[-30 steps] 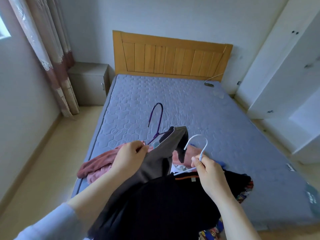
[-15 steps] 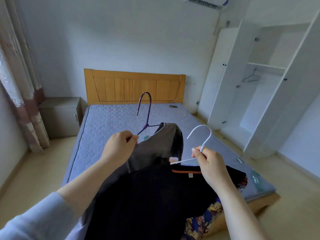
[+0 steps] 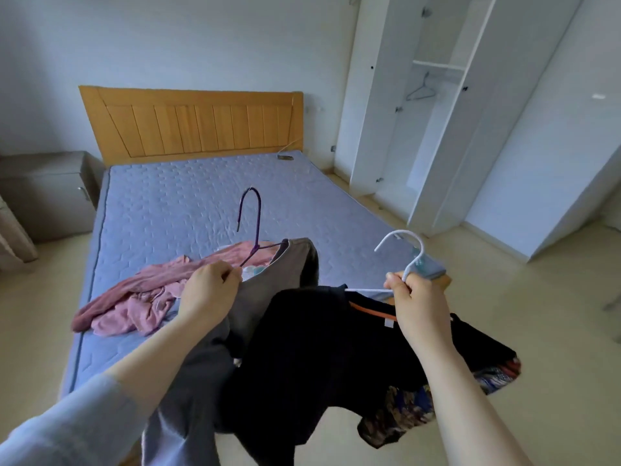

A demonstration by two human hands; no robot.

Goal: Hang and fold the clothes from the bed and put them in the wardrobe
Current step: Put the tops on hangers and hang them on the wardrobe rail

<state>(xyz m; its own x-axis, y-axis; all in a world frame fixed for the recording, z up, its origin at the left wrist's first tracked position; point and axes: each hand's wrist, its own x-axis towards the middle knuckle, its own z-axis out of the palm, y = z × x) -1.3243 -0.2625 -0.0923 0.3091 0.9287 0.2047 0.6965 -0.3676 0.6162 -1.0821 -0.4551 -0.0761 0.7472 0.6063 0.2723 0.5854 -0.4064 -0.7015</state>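
Pinching hangers in both my hands.
Left fingers [image 3: 231,276] nip purple hanger [image 3: 257,227], right fingers [image 3: 392,280] white hanger [image 3: 410,244]; wardrobe [image 3: 376,129] holds one dark hanger [image 3: 420,91].

There is one wide-angle view, worn on the person's head. It looks forward and down from standing height beside the foot corner of the bed [image 3: 188,196]. It faces the wooden headboard [image 3: 191,122] and the far wall, with a grey bedside cabinet [image 3: 47,193] at the left edge and the open white wardrobe [image 3: 363,95] on the right. Nearest the lens, both forearms rise from the bottom edge, the left hand [image 3: 210,290] gripping a purple hanger [image 3: 259,216] and the right hand [image 3: 416,304] a white hanger [image 3: 420,245].
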